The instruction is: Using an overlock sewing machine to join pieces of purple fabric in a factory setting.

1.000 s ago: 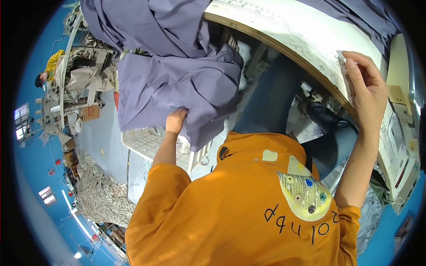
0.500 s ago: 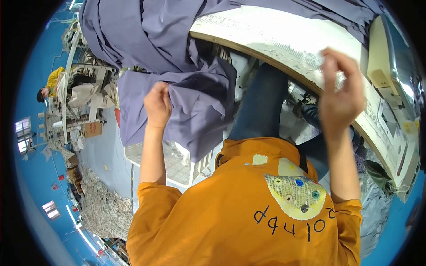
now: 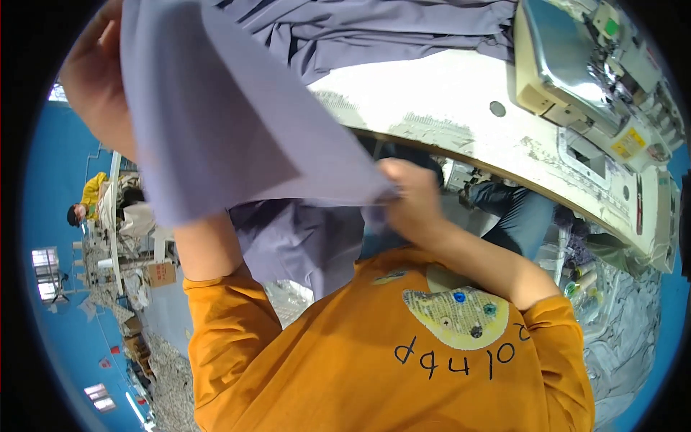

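A piece of purple-grey fabric (image 3: 237, 137) is stretched between my two hands, lifted in front of the table. My right hand (image 3: 416, 201) is closed on its lower right corner, above my lap. Up at the far left, my left hand (image 3: 97, 83) is raised with curled fingers at the fabric's edge; the cloth hides part of the fingers and hangs over my forearm. More purple-grey fabric (image 3: 302, 245) hangs below, over a white basket (image 3: 288, 299) that is mostly covered.
Across the white work table (image 3: 403, 86), a heap of purple-grey fabric (image 3: 403, 29) lies along the far side. An industrial sewing machine (image 3: 568, 65) stands at the right. In the left background a person in yellow (image 3: 92, 194) is near cluttered tables, with a cardboard box (image 3: 161, 273) there.
My left hand has risen far up and left, lifting fabric. My right hand has dropped from above the table toward the middle and now grips a corner. The view has shifted.
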The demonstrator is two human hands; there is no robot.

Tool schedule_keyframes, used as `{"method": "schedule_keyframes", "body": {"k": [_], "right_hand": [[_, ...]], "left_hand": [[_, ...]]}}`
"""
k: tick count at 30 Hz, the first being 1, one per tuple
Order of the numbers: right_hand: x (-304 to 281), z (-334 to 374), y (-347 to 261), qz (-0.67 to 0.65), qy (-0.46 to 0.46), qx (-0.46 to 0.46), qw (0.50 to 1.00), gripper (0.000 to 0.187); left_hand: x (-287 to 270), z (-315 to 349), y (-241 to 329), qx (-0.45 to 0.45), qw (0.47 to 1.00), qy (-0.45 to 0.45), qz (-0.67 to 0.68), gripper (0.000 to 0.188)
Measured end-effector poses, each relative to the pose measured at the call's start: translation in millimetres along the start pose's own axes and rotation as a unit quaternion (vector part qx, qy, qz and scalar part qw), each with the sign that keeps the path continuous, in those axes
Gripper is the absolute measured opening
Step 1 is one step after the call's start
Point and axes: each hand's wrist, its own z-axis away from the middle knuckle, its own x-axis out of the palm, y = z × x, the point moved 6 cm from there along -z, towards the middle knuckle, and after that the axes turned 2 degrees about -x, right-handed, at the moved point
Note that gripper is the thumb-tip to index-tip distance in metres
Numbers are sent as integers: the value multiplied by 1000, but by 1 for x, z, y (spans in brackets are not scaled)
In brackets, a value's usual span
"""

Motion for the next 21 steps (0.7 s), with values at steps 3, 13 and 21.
{"method": "schedule_keyframes", "body": {"k": [3,13,21], "right_hand": [[-126,29,-3,-68,179,154,969,7],[-248,190,21,217,458,173,844,16],[-184,126,-56,376,261,118,881,91]], "left_hand": [[22,-8,-19,-123,992,16,-12,21],[230,29,73,-312,843,-270,347,14],[276,88,84,-444,695,-308,474,10]]}}
